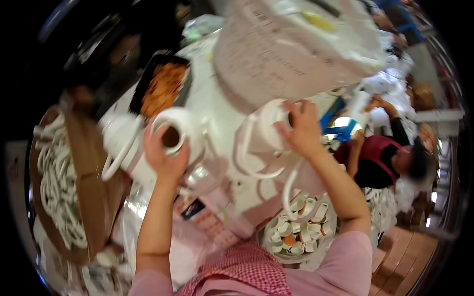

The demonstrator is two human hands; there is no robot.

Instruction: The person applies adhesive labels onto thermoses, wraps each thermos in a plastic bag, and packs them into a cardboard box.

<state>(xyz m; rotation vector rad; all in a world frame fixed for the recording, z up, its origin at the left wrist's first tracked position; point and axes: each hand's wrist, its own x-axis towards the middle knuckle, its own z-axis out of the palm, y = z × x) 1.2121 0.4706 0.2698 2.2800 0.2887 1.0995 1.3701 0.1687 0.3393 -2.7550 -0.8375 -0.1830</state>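
Note:
My left hand is wrapped round the round open neck of a white plastic vessel on the left of the table. Further right, my right hand grips the neck of another white vessel, which lies tilted. Curved white handles stick out near both vessels. Beside my left hand is one more white piece with a long curved handle. A clear round part lies between my arms, blurred.
A cardboard box of white handles stands at left. A black tray holds orange pieces. A big white sack is behind. A tub of small white parts sits near my body. A co-worker is at right.

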